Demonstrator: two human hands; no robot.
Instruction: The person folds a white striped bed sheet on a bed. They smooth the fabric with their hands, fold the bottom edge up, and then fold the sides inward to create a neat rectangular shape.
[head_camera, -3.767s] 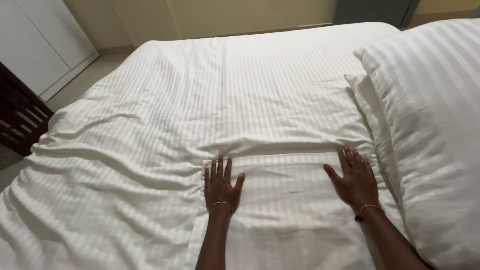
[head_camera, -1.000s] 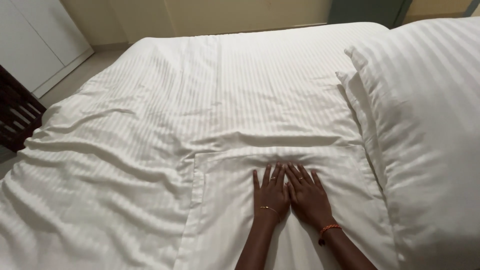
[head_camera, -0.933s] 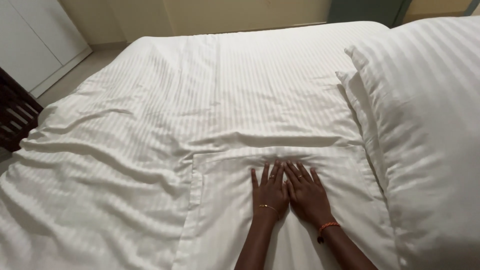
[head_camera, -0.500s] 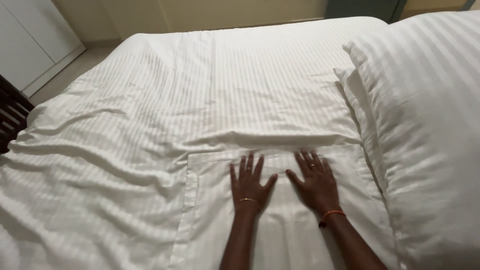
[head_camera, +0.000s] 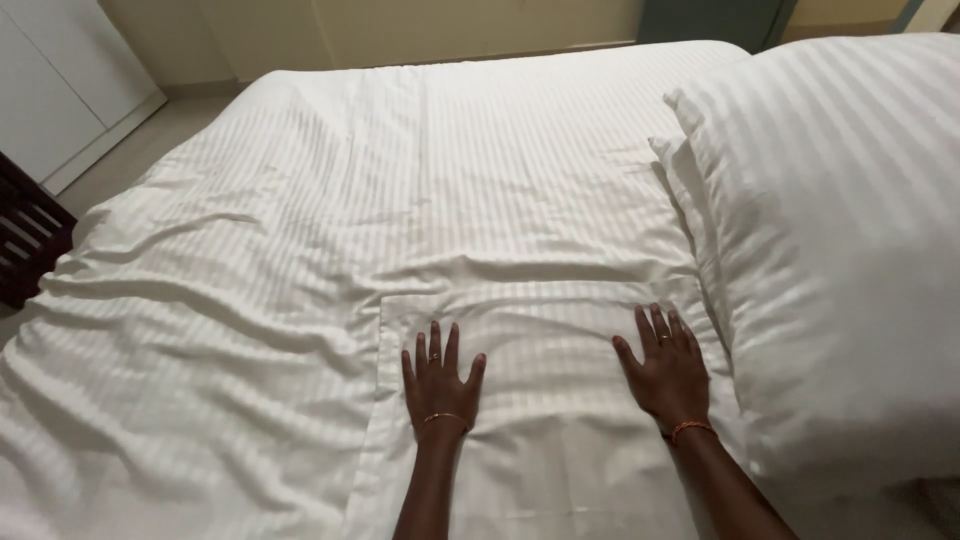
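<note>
Head view: left hand (head_camera: 440, 385) and right hand (head_camera: 668, 368), both flat, fingers spread, palms down and well apart on a white striped pillowcase (head_camera: 545, 450). Pillowcase lies flat on the wrinkled striped duvet (head_camera: 300, 250); plump pillow (head_camera: 840, 250) just beside the right hand.

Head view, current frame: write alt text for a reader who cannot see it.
Two bare hands, the left hand and the right hand, press flat and apart on a flat white striped pillowcase lying on a wrinkled white striped duvet. A plump white pillow sits just to the right, and a dark wooden piece of furniture shows at the left edge.
</note>
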